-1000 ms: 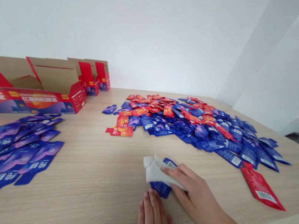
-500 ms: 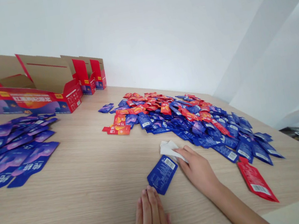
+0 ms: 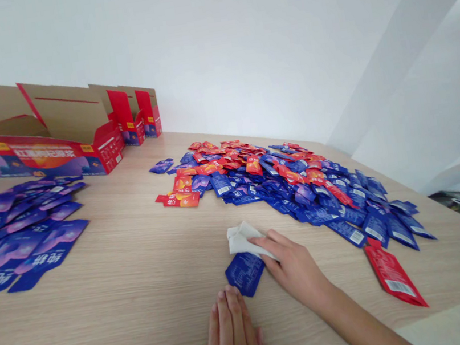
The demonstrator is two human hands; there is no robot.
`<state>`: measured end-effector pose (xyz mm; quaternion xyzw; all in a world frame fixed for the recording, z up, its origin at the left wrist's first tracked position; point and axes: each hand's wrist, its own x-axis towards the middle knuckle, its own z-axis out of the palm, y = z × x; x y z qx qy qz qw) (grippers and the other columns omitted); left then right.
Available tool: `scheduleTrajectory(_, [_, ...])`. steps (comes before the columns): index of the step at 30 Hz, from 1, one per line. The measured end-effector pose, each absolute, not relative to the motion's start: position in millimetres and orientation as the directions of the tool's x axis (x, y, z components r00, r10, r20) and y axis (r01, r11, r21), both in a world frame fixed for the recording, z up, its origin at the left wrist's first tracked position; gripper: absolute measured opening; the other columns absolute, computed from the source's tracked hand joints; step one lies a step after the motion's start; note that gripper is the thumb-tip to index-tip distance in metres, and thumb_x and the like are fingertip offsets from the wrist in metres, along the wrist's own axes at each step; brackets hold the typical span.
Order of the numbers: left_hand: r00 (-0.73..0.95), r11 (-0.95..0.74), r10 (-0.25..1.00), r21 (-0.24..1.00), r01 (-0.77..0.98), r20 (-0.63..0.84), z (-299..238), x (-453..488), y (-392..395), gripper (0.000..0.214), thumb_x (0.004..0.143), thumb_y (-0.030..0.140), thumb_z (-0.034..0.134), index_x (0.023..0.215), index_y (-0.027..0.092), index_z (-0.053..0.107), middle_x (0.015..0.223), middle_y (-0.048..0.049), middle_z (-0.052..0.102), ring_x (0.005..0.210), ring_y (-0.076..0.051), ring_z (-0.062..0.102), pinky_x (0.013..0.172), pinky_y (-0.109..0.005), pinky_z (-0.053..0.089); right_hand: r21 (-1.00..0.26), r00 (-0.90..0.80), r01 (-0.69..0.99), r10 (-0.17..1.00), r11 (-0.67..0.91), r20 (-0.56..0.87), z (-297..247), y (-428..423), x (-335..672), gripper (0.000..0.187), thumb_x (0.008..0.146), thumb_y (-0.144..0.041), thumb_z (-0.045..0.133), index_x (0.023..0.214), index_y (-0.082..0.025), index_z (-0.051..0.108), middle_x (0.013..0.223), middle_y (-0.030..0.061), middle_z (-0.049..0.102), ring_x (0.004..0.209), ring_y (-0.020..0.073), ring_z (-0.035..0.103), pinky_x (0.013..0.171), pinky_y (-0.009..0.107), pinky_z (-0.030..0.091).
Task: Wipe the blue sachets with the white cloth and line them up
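Observation:
A blue pouch (image 3: 245, 275) with white print lies on the table in front of me. My right hand (image 3: 290, 262) is closed on a folded white tissue (image 3: 243, 238), which covers the far end of that pouch. My left hand (image 3: 233, 333) lies flat, fingers stretched out side by side, its fingertips touching the pouch's near corner. Beyond my right hand spreads a pile of blue and red pouches (image 3: 284, 187). A single red pouch (image 3: 394, 274) rests right of my right forearm.
At the left, blue-purple pouches (image 3: 19, 238) are stacked in overlapping rows. Behind them stands an open red-and-blue carton (image 3: 37, 155), with smaller open boxes (image 3: 129, 118) beside it. A white wall (image 3: 237, 50) borders the back of the wooden table (image 3: 145, 300).
My right hand has moved left with the tissue, from beside the pouch's far end onto it, hiding the barcode. My left hand has stayed put.

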<state>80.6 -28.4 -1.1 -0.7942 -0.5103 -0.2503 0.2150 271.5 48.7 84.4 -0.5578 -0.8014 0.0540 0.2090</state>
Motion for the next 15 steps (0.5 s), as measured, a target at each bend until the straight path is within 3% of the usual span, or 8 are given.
scheduleTrajectory(4, [0.348, -0.364, 0.685, -0.114, 0.924, 0.64, -7, 82, -26, 0.047, 0.093, 0.04, 0.054, 0.127, 0.009, 0.067, 0.134, -0.0128, 0.069, 0.125, -0.026, 0.062, 0.106, -0.036, 0.049, -0.327, -0.138, 0.916, 0.949, 0.232, 0.285, 88, 63, 297, 0.035, 0.101, -0.018, 0.047, 0.128, -0.026, 0.068, 0.109, 0.0054, 0.068, 0.098, 0.0234, 0.069, 0.085, 0.035, 0.056])
scheduleTrajectory(7, [0.337, -0.353, 0.685, -0.111, 0.929, 0.646, -8, 84, -26, 0.047, 0.093, 0.041, 0.054, 0.125, 0.011, 0.069, 0.132, -0.0115, 0.07, 0.124, -0.025, 0.063, 0.105, -0.037, 0.049, -0.426, -0.1, 0.869, 0.934, 0.25, 0.344, 91, 51, 293, 0.033, 0.104, -0.023, 0.046, 0.129, -0.027, 0.066, 0.107, 0.0048, 0.069, 0.099, 0.023, 0.069, 0.086, 0.034, 0.055])
scheduleTrajectory(10, [0.343, -0.358, 0.683, -0.114, 0.927, 0.644, -3, 84, -28, 0.044, 0.095, 0.042, 0.053, 0.121, 0.011, 0.071, 0.129, -0.0108, 0.072, 0.121, -0.025, 0.065, 0.105, -0.036, 0.05, -0.464, -0.237, 0.797, 0.907, 0.386, 0.347, 95, 27, 272, 0.037, 0.104, -0.021, 0.047, 0.137, -0.028, 0.062, 0.106, 0.0057, 0.068, 0.097, 0.0212, 0.068, 0.083, 0.031, 0.055])
scheduleTrajectory(13, [0.349, -0.363, 0.69, -0.115, 0.925, 0.634, 7, 84, -30, 0.038, 0.096, 0.037, 0.053, 0.112, 0.011, 0.074, 0.119, -0.011, 0.076, 0.113, -0.024, 0.068, 0.103, -0.036, 0.05, -0.366, -0.484, 0.751, 0.835, 0.549, 0.26, 94, 12, 252, 0.042, 0.101, -0.015, 0.051, 0.139, -0.028, 0.06, 0.105, 0.005, 0.069, 0.094, 0.0206, 0.068, 0.083, 0.031, 0.056])
scheduleTrajectory(15, [0.352, -0.364, 0.7, -0.113, 0.925, 0.621, 12, 83, -31, 0.038, 0.096, 0.035, 0.053, 0.115, 0.009, 0.073, 0.122, -0.0126, 0.075, 0.115, -0.025, 0.067, 0.104, -0.036, 0.05, -0.31, -0.523, 0.759, 0.82, 0.573, 0.235, 90, 15, 248, 0.041, 0.099, -0.013, 0.053, 0.137, -0.027, 0.062, 0.106, 0.005, 0.069, 0.094, 0.021, 0.068, 0.084, 0.032, 0.056])
